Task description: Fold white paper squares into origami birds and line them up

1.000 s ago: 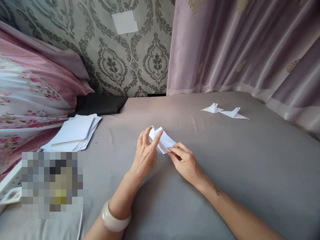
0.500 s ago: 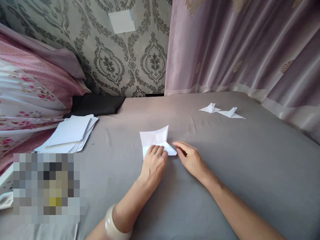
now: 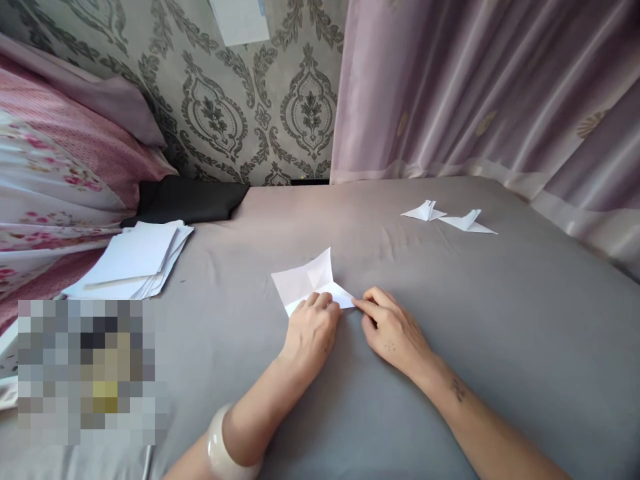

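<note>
A partly folded sheet of white paper (image 3: 300,281) lies on the grey cloth in front of me. Its upper part stands up in two raised corners, and a flap narrows to a point at the right. My left hand (image 3: 313,330) is closed, its curled fingers pressing the lower part of the paper and hiding that edge. With its index fingertip, my right hand (image 3: 395,327) touches the flap's right point; its thumb sits apart below. A wide pale bangle (image 3: 220,443) circles my left wrist.
Two folded white paper figures (image 3: 425,211) rest at the back right. On the left lies a stack of white sheets (image 3: 135,253), with a black folded item (image 3: 190,199) behind it. A blurred-out patch (image 3: 90,373) covers the lower left. Curtains (image 3: 425,87) hang along the right.
The paper has turned slightly, and its right flap now ends in a sharper point. My right index finger has come onto that point; before, the hand was just beside it.
</note>
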Available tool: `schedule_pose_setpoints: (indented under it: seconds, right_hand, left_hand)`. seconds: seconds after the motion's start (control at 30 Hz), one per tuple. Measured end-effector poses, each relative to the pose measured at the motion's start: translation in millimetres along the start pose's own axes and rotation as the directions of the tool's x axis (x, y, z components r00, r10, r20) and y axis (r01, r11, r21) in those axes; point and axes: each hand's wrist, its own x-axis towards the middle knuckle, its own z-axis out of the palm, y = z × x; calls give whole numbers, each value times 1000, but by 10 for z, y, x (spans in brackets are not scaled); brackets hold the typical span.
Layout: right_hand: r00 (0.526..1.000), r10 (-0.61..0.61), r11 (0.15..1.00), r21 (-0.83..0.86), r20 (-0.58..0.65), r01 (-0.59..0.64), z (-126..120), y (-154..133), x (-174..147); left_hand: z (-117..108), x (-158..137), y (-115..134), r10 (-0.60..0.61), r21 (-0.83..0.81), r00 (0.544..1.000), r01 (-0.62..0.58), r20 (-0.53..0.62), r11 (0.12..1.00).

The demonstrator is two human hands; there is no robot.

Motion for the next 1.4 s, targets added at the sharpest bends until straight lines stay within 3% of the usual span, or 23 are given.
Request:
schedule_pose_setpoints:
  seconds: [0.2,0.4,0.73,0.83,0.97,1.17,1.3,1.4]
  right_hand:
    - [995,97,990,100,-21,-94,10,8,52]
    - [974,226,964,147,-18,-221,53,-2,106]
    - [965,263,955,147,-15,-258,86,12,154]
    - [976,205,953,242,-72,-183,80,23,125]
    - [991,14,953,302,-134,27,87,-22,70]
    - [996,-89,991,103,-7,90,84,-158,17]
    - [991,-136,990,-49,2,136,90,-218,-18]
    - [987,-157,978,-136,25,159,102,-257,-33]
  left_hand:
    - [-84,54,-73,-20,-89,1000,20,3,996]
    - [-179,188,-73,-2,-47,996,6,86,999]
    - [-165,336,-101,14,29,991,-18,131,999]
    - [-181,352,-97,33,28,990,-37,138,999]
    - [-181,355,-93,43,17,992,-45,122,999]
    - [-147,188,-390,14,-155,997,-1,80,988]
    - [-194,13,-696,-101,-312,991,125,92,942]
    - [-245,-40,-810,-70,-339,994,93,81,936]
